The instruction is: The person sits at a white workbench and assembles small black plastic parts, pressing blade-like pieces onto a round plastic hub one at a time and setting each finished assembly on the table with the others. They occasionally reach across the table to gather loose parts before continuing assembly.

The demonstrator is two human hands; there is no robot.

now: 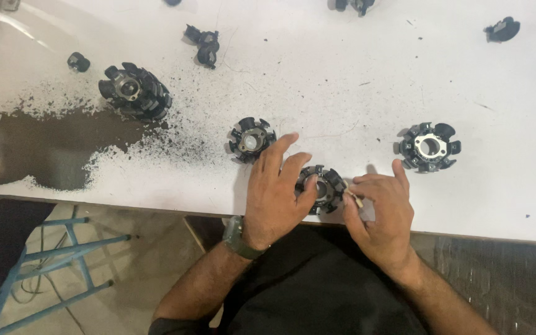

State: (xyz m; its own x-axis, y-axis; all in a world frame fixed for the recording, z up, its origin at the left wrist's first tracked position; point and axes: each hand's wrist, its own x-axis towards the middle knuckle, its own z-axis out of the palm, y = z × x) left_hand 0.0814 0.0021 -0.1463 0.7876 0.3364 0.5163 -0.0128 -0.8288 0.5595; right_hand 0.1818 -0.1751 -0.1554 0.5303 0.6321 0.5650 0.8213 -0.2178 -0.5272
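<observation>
A round black stator core (pixel 325 187) with radial poles lies near the front edge of the white table (pixel 317 80). My left hand (pixel 272 195) rests on its left side, thumb against the core and fingers spread toward a second core (pixel 250 139) just beyond. My right hand (pixel 381 211) is at the core's right side and pinches a small pale piece (pixel 355 198) between thumb and forefinger. I wear a dark green watch (pixel 238 237) on the left wrist.
A third core (pixel 430 147) lies to the right and a larger stack of cores (pixel 135 92) at the left. Dark powder (pixel 57 146) covers the table's left part. Small black parts (pixel 203 44) lie at the back. A blue metal frame (pixel 69 260) stands under the table.
</observation>
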